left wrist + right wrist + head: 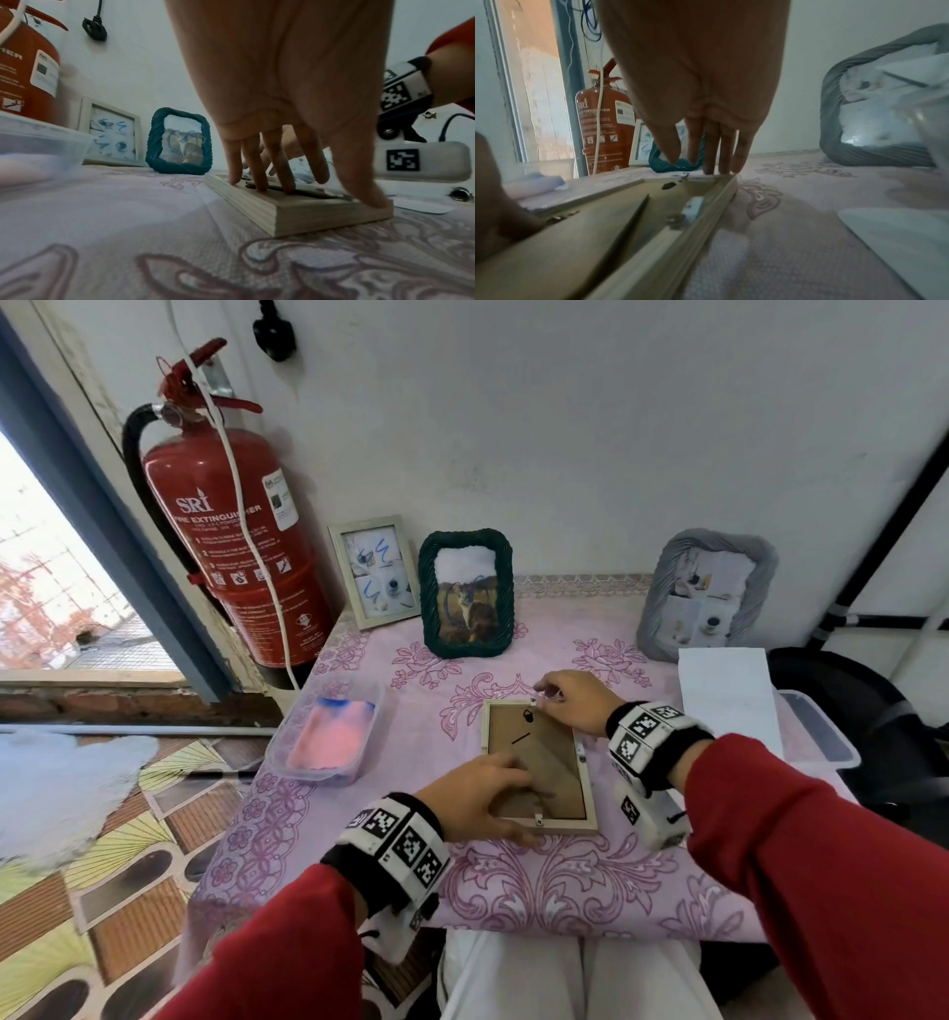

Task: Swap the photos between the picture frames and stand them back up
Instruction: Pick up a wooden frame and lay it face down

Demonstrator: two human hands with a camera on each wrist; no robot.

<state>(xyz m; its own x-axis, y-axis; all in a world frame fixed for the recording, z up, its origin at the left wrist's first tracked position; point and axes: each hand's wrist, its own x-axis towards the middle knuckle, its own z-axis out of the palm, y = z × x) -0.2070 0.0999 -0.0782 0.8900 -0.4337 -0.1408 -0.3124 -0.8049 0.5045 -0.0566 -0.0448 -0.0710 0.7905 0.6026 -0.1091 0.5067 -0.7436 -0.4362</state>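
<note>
A light wooden picture frame (590,825) lies face down in the middle of the table, brown backing board (552,757) up. My left hand (513,801) presses flat on the backing with straight fingers (259,162), the thumb on the near rail. My right hand (544,698) is at the far rail, fingertips (721,154) touching its edge beside a small metal tab (685,176); nothing sits between thumb and forefinger. At the back stand a small pale frame (374,570), a green rope frame with a cat photo (466,593) and a grey fabric frame (706,593).
A clear tub holding a pink cloth (328,731) sits at the table's left edge. A white sheet (729,695) lies at the right, over a clear lid or tray (821,731). A red fire extinguisher (231,531) stands by the wall at the left.
</note>
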